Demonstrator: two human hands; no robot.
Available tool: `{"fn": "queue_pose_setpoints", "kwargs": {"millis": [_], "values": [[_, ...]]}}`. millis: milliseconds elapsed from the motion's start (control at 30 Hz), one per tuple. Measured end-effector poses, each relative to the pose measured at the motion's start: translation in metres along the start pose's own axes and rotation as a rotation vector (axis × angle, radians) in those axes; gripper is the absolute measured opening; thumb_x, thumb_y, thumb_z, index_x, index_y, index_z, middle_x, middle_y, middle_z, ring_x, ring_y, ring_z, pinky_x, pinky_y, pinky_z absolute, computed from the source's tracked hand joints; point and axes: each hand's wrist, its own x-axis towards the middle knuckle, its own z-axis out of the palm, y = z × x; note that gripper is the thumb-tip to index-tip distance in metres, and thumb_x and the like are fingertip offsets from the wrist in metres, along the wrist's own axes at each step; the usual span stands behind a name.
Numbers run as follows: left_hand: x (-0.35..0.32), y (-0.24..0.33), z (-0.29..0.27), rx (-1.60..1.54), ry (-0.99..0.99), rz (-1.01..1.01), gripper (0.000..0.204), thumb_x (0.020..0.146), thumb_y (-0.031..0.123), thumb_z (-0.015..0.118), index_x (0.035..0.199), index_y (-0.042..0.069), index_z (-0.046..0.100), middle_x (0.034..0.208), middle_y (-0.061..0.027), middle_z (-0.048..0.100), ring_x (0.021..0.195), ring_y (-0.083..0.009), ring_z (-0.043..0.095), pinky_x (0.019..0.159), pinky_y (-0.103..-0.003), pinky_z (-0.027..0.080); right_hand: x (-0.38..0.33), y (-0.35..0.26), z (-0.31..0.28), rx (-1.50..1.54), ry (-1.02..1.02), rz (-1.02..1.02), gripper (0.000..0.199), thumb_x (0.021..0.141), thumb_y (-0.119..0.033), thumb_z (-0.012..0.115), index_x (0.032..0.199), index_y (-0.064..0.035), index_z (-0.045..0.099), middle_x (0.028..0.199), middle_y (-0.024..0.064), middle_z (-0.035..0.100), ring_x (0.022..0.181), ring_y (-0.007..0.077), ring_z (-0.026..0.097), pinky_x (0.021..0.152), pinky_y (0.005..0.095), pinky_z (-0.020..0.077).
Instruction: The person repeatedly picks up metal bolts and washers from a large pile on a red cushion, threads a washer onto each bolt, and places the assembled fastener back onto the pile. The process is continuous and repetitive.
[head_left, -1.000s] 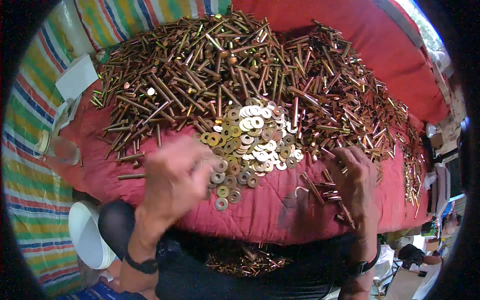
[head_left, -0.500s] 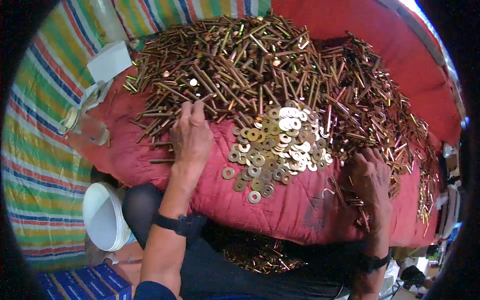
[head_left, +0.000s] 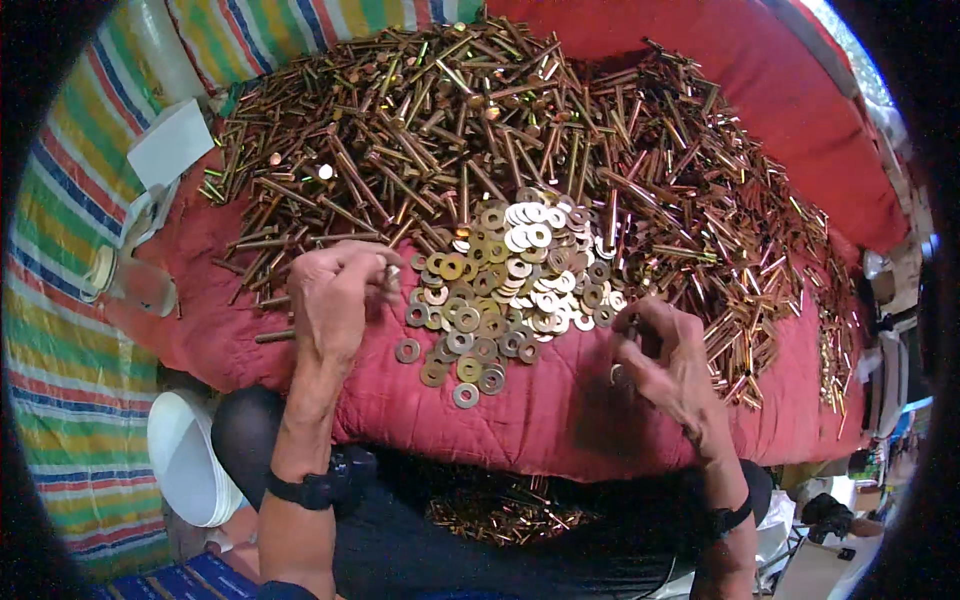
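My left hand [head_left: 333,305] is closed just left of the washers, pinching a bolt [head_left: 392,276] whose pale end shows at the fingertips. My right hand [head_left: 668,357] hovers over the cloth at the right of the washers, with thumb and fingers curled together. Beside its thumb shows a small round metal piece [head_left: 617,375]; whether it is a washer or a bolt's head I cannot tell. Between the hands lies a spread pile of flat washers [head_left: 483,320], some brass-coloured, some bright silver. Behind it rises a large heap of long bronze-coloured bolts [head_left: 440,130].
A red quilted cloth [head_left: 430,430] lies under everything. At left are a clear plastic jar [head_left: 140,285], a white card [head_left: 170,145] and a striped sheet [head_left: 80,330]. A white bucket [head_left: 185,460] stands by my knee. More bolts [head_left: 505,520] lie below, between my legs.
My left hand has drawn back from the bolt heap and pinched a bolt. My right hand has moved left toward the washers; loose bolts beneath it no longer show. The view has shifted slightly.
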Motion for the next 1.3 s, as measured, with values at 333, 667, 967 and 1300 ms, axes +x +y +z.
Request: {"fn": "queue_pose_setpoints", "kwargs": {"millis": [333,667,967,1300], "values": [[0.001,-0.007,0.016,0.732,0.158,0.769,0.022,0.09,0.004,0.077,0.112,-0.001,0.075,0.1,-0.0103,0.075,0.095,-0.0179,0.071,0.087,-0.032,0.054,0.008,0.016,0.009,-0.563,0.072,-0.294,0.021,0.086,-0.013,0.08,0.104,-0.0039,0.076,0.094,0.0143,0.07,0.08,0.037,0.07,0.07,0.0442,0.0568],[-0.059,0.019,0.052,-0.166,-0.209,0.07,0.026,0.101,0.012,0.069,0.12,-0.006,0.073,0.081,-0.0042,0.068,0.054,-0.0078,0.057,0.043,-0.022,0.039,0.012,0.022,0.007,-0.6,0.077,-0.208,0.015,0.094,-0.016,0.072,0.093,-0.0012,0.071,0.084,0.0177,0.066,0.072,0.0396,0.067,0.065,0.0464,0.054],[-0.073,-0.001,0.076,-0.043,-0.518,-0.056,0.025,0.097,0.01,0.071,0.118,-0.004,0.076,0.085,-0.0043,0.073,0.058,-0.0054,0.057,0.047,-0.02,0.039,-0.014,-0.023,-0.001,0.095,-0.057,0.065,0.015,0.096,-0.01,0.068,0.093,0.0042,0.07,0.066,0.0071,0.06,0.062,0.0119,0.052,0.057,0.0341,0.0426],[-0.085,-0.021,0.094,0.375,-0.421,0.725,0.02,0.084,0.0,0.078,0.104,0.001,0.077,0.09,-0.0159,0.075,0.084,-0.0289,0.075,0.07,-0.036,0.059,-0.021,-0.021,0.013,-0.168,-0.046,-0.317,0.018,0.077,-0.004,0.074,0.092,-0.002,0.065,0.077,0.0133,0.061,0.065,0.0301,0.065,0.059,0.0403,0.0507]]}}
